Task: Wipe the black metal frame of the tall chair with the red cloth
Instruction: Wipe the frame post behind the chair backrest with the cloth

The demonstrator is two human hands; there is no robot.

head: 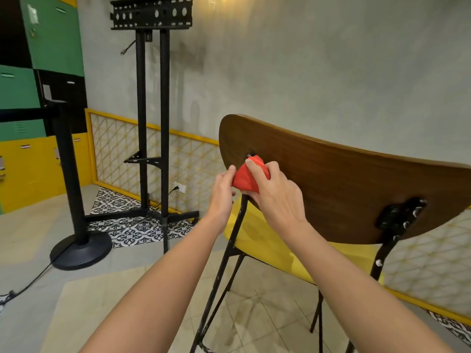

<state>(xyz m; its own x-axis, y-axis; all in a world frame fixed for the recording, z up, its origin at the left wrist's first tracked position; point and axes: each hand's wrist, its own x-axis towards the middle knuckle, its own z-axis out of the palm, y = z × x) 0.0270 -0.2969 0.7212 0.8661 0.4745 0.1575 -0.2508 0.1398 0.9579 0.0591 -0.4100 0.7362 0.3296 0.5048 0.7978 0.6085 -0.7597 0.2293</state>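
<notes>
Cloth (248, 178): centre, bunched round frame (235, 225) post where it meets chair (331, 189) backrest.
Right hand (274, 193): gripping cloth.
Left hand (223, 192): pinching cloth's edge.
Lockers (51, 39): 10 o'clock, labels unreadable.

Commercial interior — coloured lockers (51, 42), belt-barrier post (67, 159), TV mount stand (164, 123), patterned tiles (132, 231).

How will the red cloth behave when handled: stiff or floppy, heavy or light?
Probably floppy: the red cloth is bunched and creased on the black frame. Likely light: the right hand holds it with just finger and thumb.
</notes>
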